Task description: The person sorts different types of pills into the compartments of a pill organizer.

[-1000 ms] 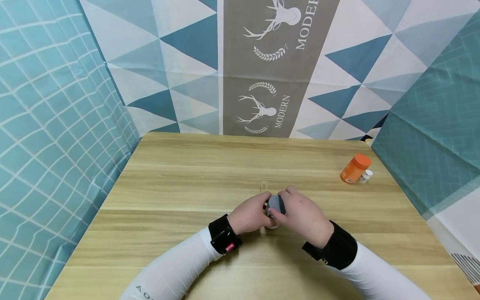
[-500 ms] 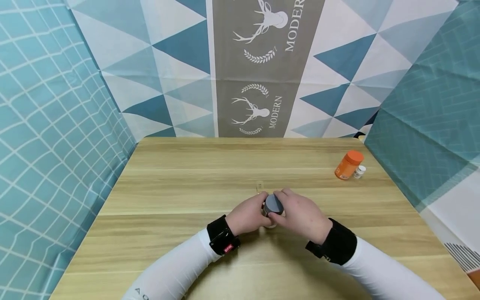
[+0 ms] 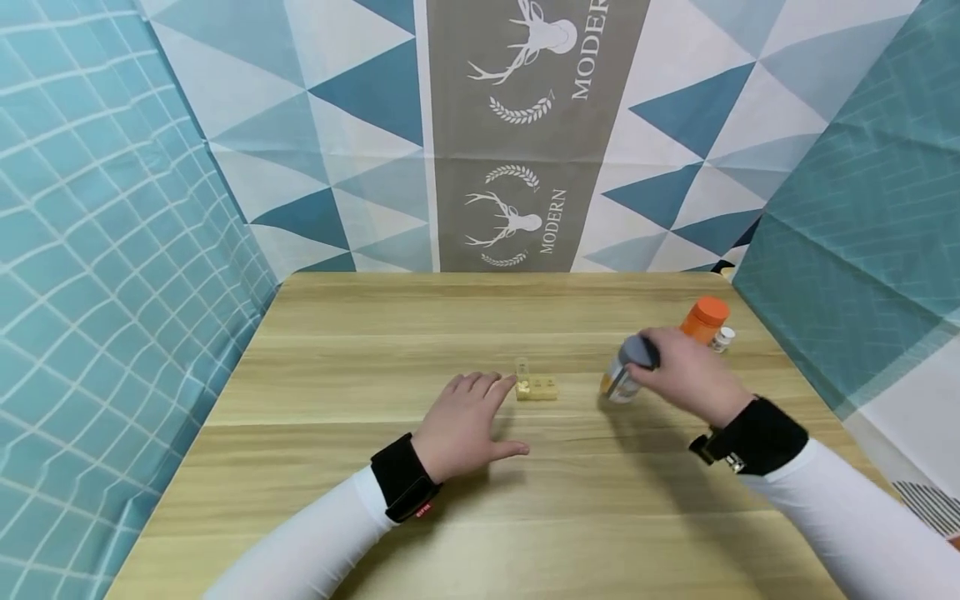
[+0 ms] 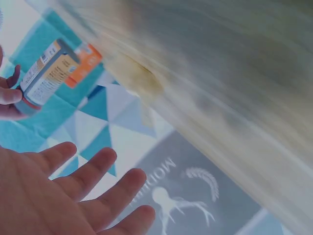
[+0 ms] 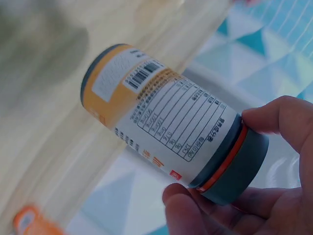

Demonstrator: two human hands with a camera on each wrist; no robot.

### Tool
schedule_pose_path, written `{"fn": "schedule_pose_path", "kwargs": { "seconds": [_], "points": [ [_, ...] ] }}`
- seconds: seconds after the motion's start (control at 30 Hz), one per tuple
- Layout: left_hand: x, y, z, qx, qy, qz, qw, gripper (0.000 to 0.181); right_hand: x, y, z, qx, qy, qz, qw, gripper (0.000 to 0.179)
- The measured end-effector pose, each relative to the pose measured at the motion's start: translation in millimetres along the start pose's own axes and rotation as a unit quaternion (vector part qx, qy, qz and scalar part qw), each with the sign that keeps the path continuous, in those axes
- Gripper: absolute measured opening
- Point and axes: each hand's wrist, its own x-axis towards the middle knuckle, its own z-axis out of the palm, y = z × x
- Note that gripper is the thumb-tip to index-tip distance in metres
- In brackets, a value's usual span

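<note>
My right hand (image 3: 693,377) grips a supplement bottle (image 3: 619,382) by its grey lid, right of the middle of the table. In the right wrist view the bottle (image 5: 164,117) is tilted, its white and orange label with a printed table and barcode in sight. A red ring shows under the dark lid (image 5: 239,166), which fingers and thumb clasp. My left hand (image 3: 467,429) is spread, palm down, over the table and holds nothing. Just beyond its fingertips lies a small yellow pill box (image 3: 542,389), with one compartment's lid (image 3: 522,367) raised.
An orange bottle (image 3: 702,323) and a small white bottle (image 3: 723,339) stand at the table's back right, close behind my right hand. Patterned cloth (image 3: 510,150) rises along the back edge of the wooden table (image 3: 390,317), with teal cloth on both sides.
Both hands were together on the bottle at the table's middle. My right hand has carried it right, toward the orange bottle; my left has let go and spread, uncovering the pill box.
</note>
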Motion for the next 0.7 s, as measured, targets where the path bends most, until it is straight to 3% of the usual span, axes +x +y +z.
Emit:
{"fn": "schedule_pose_path", "kwargs": {
  "seconds": [0.17, 0.33, 0.7],
  "points": [
    [-8.2, -9.8, -3.5, 0.008, 0.000, -0.026, 0.9996, 0.096, 31.6, 41.2, -11.4, -0.030, 0.001, 0.028, 0.9992, 0.051],
    [-11.9, -13.4, -0.5, 0.006, -0.009, -0.041, 0.9991, 0.095, 57.1, 71.4, -8.4, -0.055, 0.004, 0.043, 0.9976, 0.050],
    [-16.4, -16.7, 1.1, 0.003, -0.018, -0.058, 0.9981, 0.090, 78.7, 94.0, -1.9, -0.071, 0.006, 0.065, 0.9954, 0.056]
  ]
}}
